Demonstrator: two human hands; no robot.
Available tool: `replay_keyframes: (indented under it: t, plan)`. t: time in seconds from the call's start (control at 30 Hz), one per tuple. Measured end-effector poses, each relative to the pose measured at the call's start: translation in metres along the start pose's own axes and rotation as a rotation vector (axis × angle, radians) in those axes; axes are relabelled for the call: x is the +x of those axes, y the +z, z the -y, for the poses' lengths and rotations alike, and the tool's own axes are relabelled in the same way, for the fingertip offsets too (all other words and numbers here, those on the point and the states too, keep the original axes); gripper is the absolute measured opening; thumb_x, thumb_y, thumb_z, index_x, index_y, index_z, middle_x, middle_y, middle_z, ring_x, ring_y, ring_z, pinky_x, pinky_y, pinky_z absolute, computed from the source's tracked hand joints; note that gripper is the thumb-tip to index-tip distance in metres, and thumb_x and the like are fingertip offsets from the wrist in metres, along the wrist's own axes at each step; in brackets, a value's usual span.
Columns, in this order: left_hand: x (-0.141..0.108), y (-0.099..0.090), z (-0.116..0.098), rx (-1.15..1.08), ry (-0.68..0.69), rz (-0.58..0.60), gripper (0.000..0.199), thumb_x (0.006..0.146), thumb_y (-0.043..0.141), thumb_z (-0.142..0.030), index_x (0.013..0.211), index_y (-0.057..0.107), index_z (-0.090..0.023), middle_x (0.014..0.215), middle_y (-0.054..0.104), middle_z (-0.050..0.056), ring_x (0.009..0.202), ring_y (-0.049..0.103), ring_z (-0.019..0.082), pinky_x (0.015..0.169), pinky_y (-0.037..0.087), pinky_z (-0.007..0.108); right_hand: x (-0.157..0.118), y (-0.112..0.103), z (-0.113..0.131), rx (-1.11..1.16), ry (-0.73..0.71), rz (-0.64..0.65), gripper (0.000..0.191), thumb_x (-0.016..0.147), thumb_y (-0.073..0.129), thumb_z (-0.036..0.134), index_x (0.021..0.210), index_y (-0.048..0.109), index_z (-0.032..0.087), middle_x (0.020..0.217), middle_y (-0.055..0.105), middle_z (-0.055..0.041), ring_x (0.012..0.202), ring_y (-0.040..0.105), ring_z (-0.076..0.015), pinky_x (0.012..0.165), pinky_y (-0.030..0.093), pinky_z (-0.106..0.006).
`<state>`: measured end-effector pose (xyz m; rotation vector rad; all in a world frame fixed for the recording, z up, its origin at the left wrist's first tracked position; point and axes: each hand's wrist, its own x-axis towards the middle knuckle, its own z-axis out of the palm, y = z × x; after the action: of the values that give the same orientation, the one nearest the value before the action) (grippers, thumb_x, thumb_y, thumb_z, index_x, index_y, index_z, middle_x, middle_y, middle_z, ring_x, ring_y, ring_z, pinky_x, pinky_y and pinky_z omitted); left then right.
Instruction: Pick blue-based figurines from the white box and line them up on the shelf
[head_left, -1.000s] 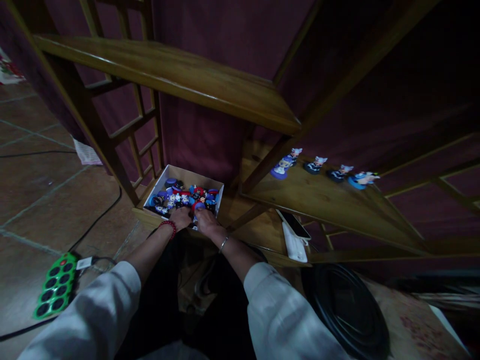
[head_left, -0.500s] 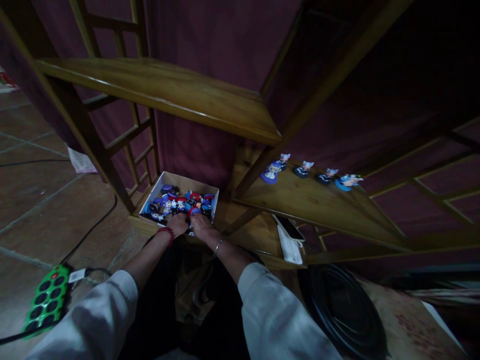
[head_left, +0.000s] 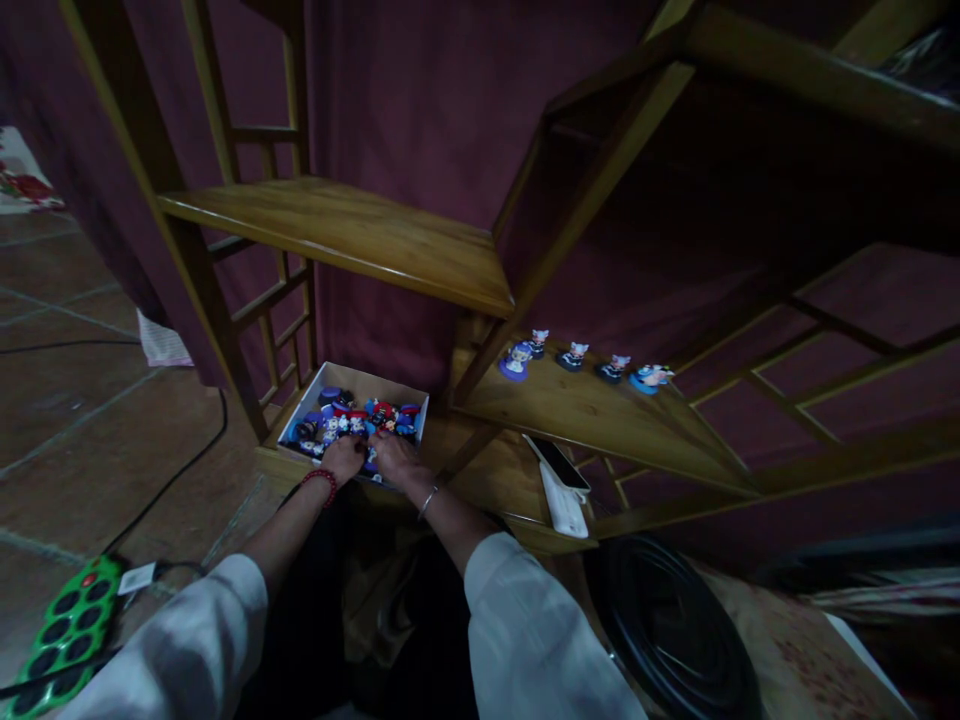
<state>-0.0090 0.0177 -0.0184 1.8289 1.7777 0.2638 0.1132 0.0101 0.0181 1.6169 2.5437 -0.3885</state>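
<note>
A shallow white cardboard box (head_left: 296, 412) on the low shelf holds many small figurines (head_left: 341, 425) in blue, purple, red and black. Both my hands reach over its near side, close together. My left hand (head_left: 345, 458), wearing a red bead bracelet, has its fingers curled in among the figurines. My right hand (head_left: 395, 458), with a silver bangle on the wrist, bends its fingers toward the left one. What lies between the fingertips is too small and dark to make out.
On the raised shelf (head_left: 540, 405) to the right stand several figurines, among them a purple-based one (head_left: 514, 362) and a blue-based one (head_left: 649, 378). A phone (head_left: 559, 462) and a white object (head_left: 564, 508) lie below. A green power strip (head_left: 71, 625) and coiled black hose (head_left: 675, 630) flank me.
The view has shifted, so the upper shelf appears lower and the standing figurines farther left. Both hands stay in the box, their fingers now closer together.
</note>
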Motion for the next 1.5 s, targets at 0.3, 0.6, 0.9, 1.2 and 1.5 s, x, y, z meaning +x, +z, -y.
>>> replay_keyframes:
  t: [0.3, 0.6, 0.9, 1.2, 1.5]
  plan:
    - [-0.011, 0.0, -0.003, -0.663, -0.073, 0.027, 0.025, 0.079, 0.041, -0.01, 0.096, 0.059, -0.014, 0.084, 0.066, 0.002, 0.069, 0.063, 0.01, 0.063, 0.051, 0.019, -0.013, -0.021, -0.005, 0.091, 0.003, -0.097, 0.032, 0.075, 0.054, 0.022, 0.107, 0.052, 0.021, 0.108, 0.059, -0.0069, 0.095, 0.057, -0.0174, 0.08, 0.042, -0.027]
    - [-0.04, -0.015, -0.023, -1.068, -0.137, -0.022, 0.015, 0.074, 0.051, -0.011, 0.088, 0.057, -0.012, 0.079, 0.065, 0.004, 0.072, 0.062, 0.012, 0.07, 0.052, 0.025, -0.035, -0.039, -0.003, 0.134, -0.056, -0.147, 0.036, 0.077, 0.046, 0.012, 0.111, 0.051, 0.023, 0.113, 0.056, -0.0052, 0.106, 0.051, -0.0168, 0.087, 0.04, -0.028]
    - [-0.064, -0.023, -0.041, -1.327, -0.083, -0.01, 0.01, 0.063, 0.061, -0.008, 0.071, 0.058, -0.012, 0.061, 0.059, -0.001, 0.056, 0.057, 0.009, 0.059, 0.051, 0.023, -0.069, -0.061, 0.001, 0.2, -0.056, -0.24, 0.039, 0.077, 0.05, 0.016, 0.115, 0.049, 0.022, 0.108, 0.059, -0.0056, 0.097, 0.056, -0.018, 0.083, 0.041, -0.029]
    - [-0.095, -0.044, -0.07, -1.355, -0.078, 0.027, 0.012, 0.06, 0.062, -0.001, 0.067, 0.059, -0.011, 0.062, 0.06, 0.0, 0.055, 0.058, 0.01, 0.058, 0.05, 0.024, -0.097, -0.066, -0.008, 0.331, -0.081, -0.384, 0.041, 0.072, 0.057, 0.015, 0.112, 0.053, 0.023, 0.093, 0.065, -0.002, 0.079, 0.06, -0.0148, 0.073, 0.044, -0.025]
    - [-0.116, -0.057, -0.093, -1.372, -0.042, 0.067, 0.01, 0.064, 0.059, 0.0, 0.066, 0.059, -0.009, 0.065, 0.061, 0.003, 0.058, 0.06, 0.011, 0.06, 0.051, 0.025, -0.125, -0.078, -0.012, 0.483, -0.081, -0.448, 0.043, 0.074, 0.054, 0.011, 0.114, 0.053, 0.025, 0.091, 0.066, 0.0004, 0.079, 0.06, -0.0135, 0.074, 0.046, -0.025]
